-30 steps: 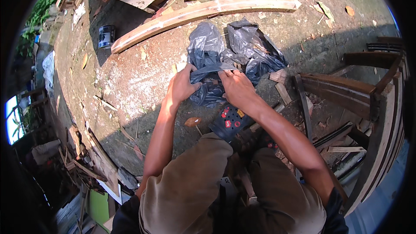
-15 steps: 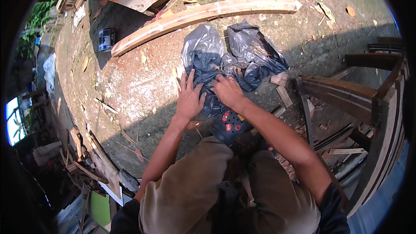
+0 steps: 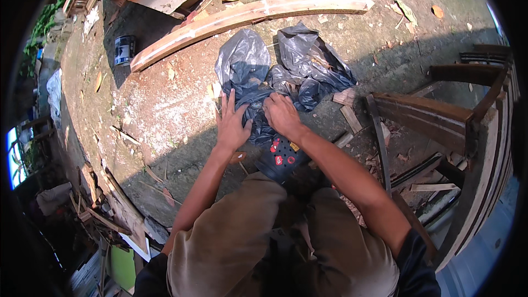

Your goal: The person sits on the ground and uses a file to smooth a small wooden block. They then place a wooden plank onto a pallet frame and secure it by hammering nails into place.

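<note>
Over on the left, a dark, cylindrical can (image 3: 125, 50) sits on rough, dusty ground (image 3: 148, 99). Rightward, the person's left hand (image 3: 234, 126), fingers apart, rests against crumpled, shiny black plastic bagging (image 3: 250, 80) on that ground; beside it, the right hand (image 3: 281, 114) clamps the bagging's bunched near part. Beyond, it lies loose, ungathered.

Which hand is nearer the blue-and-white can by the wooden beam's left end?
Left. In view, the left hand is below and right of the can; the right hand is farther right, on the black plastic.
</note>
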Tool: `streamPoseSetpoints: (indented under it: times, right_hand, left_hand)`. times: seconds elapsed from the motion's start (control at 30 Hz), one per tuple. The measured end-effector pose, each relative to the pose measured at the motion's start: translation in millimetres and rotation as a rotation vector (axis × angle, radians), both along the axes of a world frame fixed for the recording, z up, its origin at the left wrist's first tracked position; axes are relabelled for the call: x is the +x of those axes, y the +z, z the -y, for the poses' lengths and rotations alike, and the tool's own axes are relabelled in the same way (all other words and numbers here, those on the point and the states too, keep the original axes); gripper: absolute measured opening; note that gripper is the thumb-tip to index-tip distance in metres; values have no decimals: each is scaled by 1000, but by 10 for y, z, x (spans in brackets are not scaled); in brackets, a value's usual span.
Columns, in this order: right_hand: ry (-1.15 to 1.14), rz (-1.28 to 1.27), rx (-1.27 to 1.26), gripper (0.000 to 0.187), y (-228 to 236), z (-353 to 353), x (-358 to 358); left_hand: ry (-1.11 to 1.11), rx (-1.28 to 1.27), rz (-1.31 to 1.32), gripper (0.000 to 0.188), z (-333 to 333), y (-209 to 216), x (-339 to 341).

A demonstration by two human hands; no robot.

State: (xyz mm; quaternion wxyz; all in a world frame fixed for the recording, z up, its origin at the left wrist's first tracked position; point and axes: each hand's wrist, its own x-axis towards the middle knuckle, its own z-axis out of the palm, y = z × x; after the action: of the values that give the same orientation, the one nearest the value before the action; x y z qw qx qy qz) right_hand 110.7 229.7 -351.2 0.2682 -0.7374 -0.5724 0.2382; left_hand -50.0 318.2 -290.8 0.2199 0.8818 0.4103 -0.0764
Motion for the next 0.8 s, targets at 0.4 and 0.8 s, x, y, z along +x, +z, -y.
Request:
streamPoseSetpoints:
  times: [0.4,0.8]
  right_hand:
    - [133,127,-24,25,54,-48,1]
    - [162,94,-64,22,123,-28,27]
  left_hand:
    - [116,49,131,33,185,-302,8]
    - [88,146,248,11,31,-403,-19]
